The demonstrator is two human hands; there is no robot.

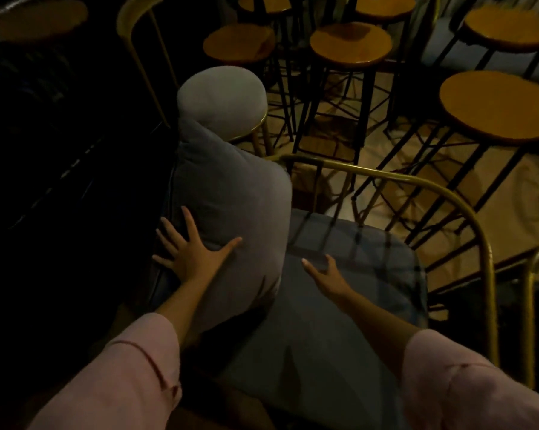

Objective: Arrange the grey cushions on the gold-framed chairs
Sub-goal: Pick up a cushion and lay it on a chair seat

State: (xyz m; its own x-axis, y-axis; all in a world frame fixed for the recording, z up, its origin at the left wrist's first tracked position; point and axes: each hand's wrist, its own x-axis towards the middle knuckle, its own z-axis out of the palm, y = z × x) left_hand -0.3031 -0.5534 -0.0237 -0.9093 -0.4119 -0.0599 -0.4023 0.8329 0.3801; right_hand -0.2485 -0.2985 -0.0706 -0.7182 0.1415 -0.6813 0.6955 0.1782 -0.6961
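- I see my left hand spread wide, fingers splayed, palm flat on the lower part of a plump, light grey fabric cushion that stands upright and bulging; it grips nothing.
- My right hand is open too, fingers loosely apart, hovering over or just touching a flat, darker blue-grey seat cushion; I cannot tell whether it makes contact, and it holds nothing.
- Both my forearms come in from the bottom edge in loose, pale pink sleeves.
- The upright cushion sits just left of the flat seat cushion, its right side leaning against it, and its left edge runs into deep shadow.
- The flat seat cushion lies in a chair with a curved, gold-coloured metal tube frame; the frame arcs around its far and right sides, and thin bar shadows fall across the fabric.
- Beyond the upright cushion's top stands a round, pale grey padded seat with a gold rim; the cushion's top touches or overlaps it.
- A second gold tube backrest rises at the upper left of that round seat.
- To the right and behind, several round wooden-topped stools on black metal legs crowd together on a light brown floor.
- The left side is too dark to read.
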